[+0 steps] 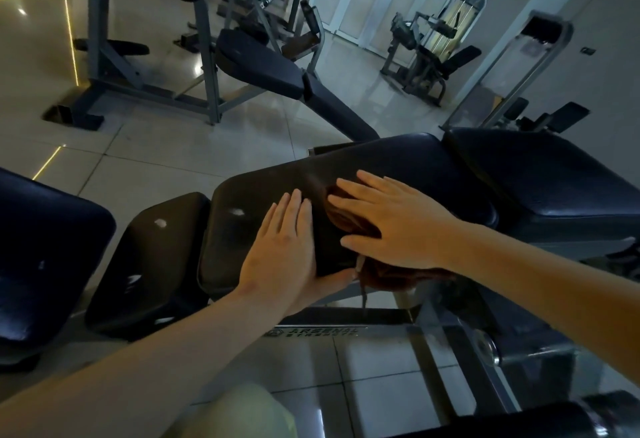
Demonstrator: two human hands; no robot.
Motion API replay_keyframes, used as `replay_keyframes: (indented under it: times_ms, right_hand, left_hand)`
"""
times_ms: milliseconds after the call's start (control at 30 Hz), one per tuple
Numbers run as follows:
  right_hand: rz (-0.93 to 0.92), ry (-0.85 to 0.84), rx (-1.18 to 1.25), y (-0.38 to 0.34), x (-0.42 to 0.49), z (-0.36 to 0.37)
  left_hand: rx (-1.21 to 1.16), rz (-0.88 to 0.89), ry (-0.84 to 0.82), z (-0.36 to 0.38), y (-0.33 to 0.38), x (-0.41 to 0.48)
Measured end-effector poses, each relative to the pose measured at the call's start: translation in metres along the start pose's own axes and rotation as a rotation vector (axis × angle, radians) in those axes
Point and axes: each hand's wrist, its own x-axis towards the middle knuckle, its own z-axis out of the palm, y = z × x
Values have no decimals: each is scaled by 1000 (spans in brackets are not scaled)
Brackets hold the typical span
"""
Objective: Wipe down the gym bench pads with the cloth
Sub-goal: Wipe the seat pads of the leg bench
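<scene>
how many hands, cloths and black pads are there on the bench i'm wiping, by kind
hands: 2 (left hand, right hand)
cloths: 1 (brown cloth under the right hand)
black pads: 2 (long pad, short pad)
total: 5

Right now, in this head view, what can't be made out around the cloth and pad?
Head view:
cloth: mostly covered by the right hand; its extent is hidden.
bench pad: dim light hides whether it is clean or damp.
frame label: lower line too blurred to read.
</scene>
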Motion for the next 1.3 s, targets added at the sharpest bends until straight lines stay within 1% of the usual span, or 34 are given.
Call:
replay_keyframes:
  times_ms: [100,233,333,433,467,533,633,733,800,900,1000,1067,1167,1233,1300]
  right_hand:
    - [7,17,1,1,20,-1]
    - [60,80,8,8,79,1]
    - [179,95,8,8,129,3]
    - [278,119,40,-4,151,3]
    - [271,130,42,-6,149,3]
    - [187,142,50,-10,130,2]
    - [64,107,70,-15,77,3]
    - [36,58,45,-16,20,3]
    - [40,44,19,-12,0,4]
    - [47,58,6,-8,11,5]
    - [71,101,15,-1,55,5]
    - [131,123,2,-1,93,5]
    - [226,116,24,-9,133,4]
    - [189,96,58,-11,137,2]
    - [95,88,95,-10,121,-2]
  left_hand:
    - [2,15,16,1,-1,0]
    - [-13,18,58,2,-1,1]
    - [-22,8,46,-1,1,1]
    - [-23,-2,17,-3,2,1]
    - [-27,-5,11,-4,2,1]
    - [-35,-8,0,-5,3,1]
    - [-21,-4,-11,-2,1,2]
    - [7,-3,-3,1,0,1]
    - [11,-15,2,1,1,1]
    - [8,-14,15,2,0,1]
    - [-5,0,50,1,0,0]
    - [-22,0,51,-3,2,0]
    - [-6,-7,7,-7,3,2]
    - [-6,-9,-7,-6,2,3]
    - [-12,-12,-8,-4,1,3]
